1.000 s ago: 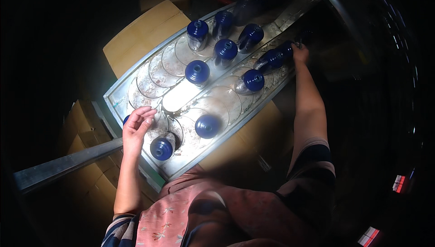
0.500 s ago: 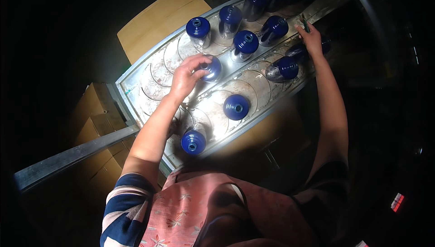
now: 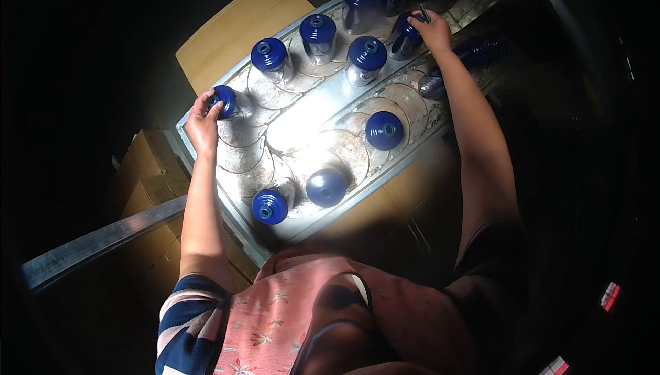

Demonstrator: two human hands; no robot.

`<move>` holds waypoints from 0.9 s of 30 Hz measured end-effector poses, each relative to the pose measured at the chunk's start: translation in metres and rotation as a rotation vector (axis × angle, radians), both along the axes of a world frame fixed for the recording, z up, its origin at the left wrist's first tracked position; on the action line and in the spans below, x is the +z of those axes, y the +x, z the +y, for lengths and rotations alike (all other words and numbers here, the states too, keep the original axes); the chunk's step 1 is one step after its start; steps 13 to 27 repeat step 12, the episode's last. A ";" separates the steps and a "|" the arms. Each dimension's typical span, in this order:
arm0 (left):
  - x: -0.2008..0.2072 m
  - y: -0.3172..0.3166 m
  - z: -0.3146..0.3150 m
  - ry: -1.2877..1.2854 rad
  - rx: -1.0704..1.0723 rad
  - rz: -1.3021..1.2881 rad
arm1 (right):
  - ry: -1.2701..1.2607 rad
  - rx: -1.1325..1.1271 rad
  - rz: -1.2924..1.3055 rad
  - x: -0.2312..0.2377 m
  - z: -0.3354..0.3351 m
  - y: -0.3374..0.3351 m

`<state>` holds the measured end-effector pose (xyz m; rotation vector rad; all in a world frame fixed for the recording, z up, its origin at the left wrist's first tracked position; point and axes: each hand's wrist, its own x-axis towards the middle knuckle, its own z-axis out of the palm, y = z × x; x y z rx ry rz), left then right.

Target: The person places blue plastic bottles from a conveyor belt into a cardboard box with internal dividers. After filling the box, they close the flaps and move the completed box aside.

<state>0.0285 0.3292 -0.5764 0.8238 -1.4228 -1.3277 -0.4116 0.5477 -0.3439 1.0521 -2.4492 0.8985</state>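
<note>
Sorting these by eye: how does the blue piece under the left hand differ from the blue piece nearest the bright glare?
The piece at the left hand lies tipped on its side at the tray's edge, gripped by fingers. The piece by the glare stands upright, untouched, its round top with a small centre hole facing the camera. The tipped one shows clear glass beside its cap. Both are glossy dark blue.

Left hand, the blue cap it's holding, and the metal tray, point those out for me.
left hand [image 3: 201, 122], head view, on its back.
blue cap [image 3: 225, 99], head view, on its blue top.
metal tray [image 3: 313, 124], head view, on its bright bare middle.
</note>
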 end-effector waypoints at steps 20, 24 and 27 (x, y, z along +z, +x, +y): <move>0.021 -0.155 0.012 -0.381 -0.362 0.230 | -0.396 0.162 0.027 0.033 0.078 0.046; 0.021 -0.155 0.012 -0.381 -0.362 0.230 | -0.396 0.162 0.027 0.033 0.078 0.046; 0.021 -0.155 0.012 -0.381 -0.362 0.230 | -0.396 0.162 0.027 0.033 0.078 0.046</move>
